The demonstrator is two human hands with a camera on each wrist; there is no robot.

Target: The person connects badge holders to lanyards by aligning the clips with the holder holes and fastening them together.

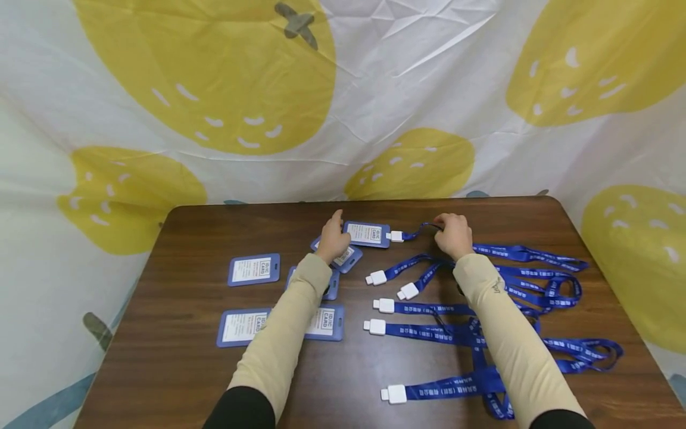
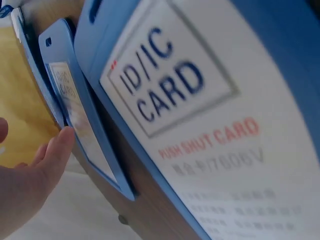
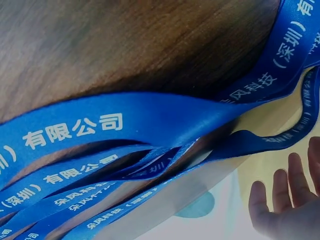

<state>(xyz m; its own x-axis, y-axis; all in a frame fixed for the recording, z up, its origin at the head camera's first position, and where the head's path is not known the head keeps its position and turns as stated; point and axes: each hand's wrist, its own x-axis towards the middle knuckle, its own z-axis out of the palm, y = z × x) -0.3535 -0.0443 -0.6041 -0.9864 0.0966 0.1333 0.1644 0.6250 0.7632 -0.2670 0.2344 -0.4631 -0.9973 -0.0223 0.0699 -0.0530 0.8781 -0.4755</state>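
At the back of the table lies a blue badge holder with a white insert, its slot end joined to the white clip of a blue lanyard. Just left of that holder is my left hand, fingers extended; the left wrist view has the fingers right at a holder's edge. A second badge holder lies askew below it, partly behind the hand. My right hand is over the lanyard's strap, which arches up near its fingertips. Its fingers look loosely extended beside the strap in the right wrist view.
More badge holders lie on the left half of the wooden table, some hidden behind the left sleeve. Several blue lanyards with white clips spread over the right half. A patterned cloth hangs behind the table.
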